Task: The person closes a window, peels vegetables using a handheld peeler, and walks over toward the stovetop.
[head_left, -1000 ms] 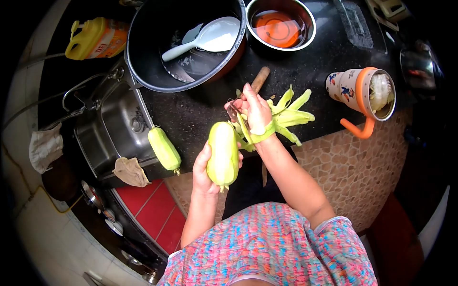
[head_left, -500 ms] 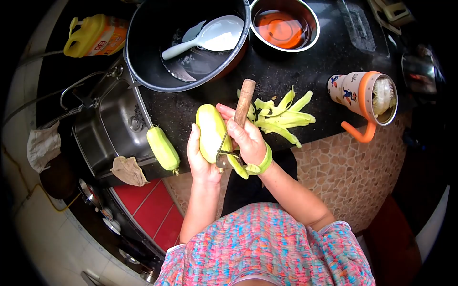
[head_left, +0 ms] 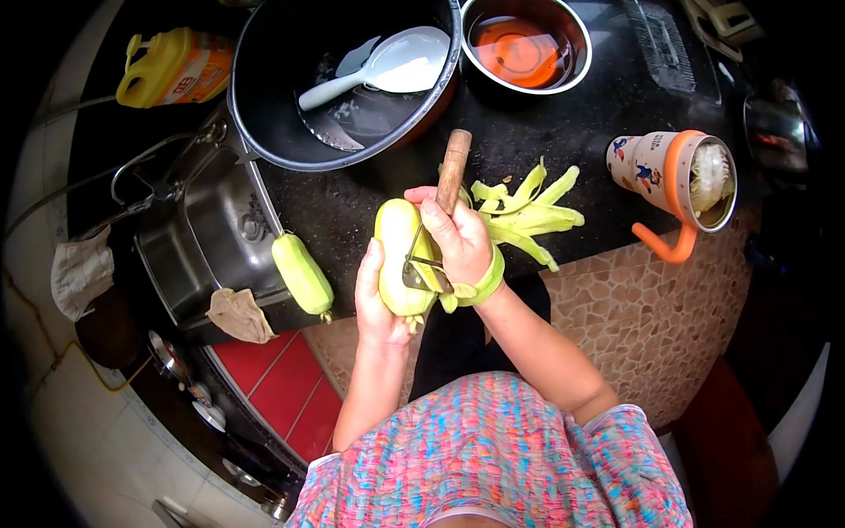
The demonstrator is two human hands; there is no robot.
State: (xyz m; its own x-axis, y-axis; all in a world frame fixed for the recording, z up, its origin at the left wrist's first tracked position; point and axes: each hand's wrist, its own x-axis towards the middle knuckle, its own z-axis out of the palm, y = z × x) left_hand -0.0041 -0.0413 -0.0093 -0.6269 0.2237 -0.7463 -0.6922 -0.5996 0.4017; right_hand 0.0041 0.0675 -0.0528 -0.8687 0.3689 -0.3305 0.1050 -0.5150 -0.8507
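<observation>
A pale green gourd [head_left: 398,238] is held upright by my left hand [head_left: 377,304], whose fingers wrap round its left and underside. My right hand [head_left: 462,242] grips a peeler by its wooden handle [head_left: 453,167], which points up and away from me. The peeler's metal blade [head_left: 426,275] rests against the gourd's lower right side. A strip of green peel [head_left: 484,286] lies across my right wrist. Long green peels [head_left: 532,217] are heaped on the dark counter beyond my right hand. Another pale green gourd [head_left: 302,275] lies by the sink.
A steel sink [head_left: 198,238] with a cloth [head_left: 239,315] on its edge is at left. Farther back stand a large dark pot [head_left: 343,165] holding a white scoop [head_left: 407,63], a metal bowl [head_left: 581,66] and a yellow bottle [head_left: 180,72]. A handled cup [head_left: 642,167] stands at right.
Compared with one second ago, my right hand has turned the peeler so its handle points up and its blade meets the gourd. Since the last half second, the gourd has shifted slightly right.
</observation>
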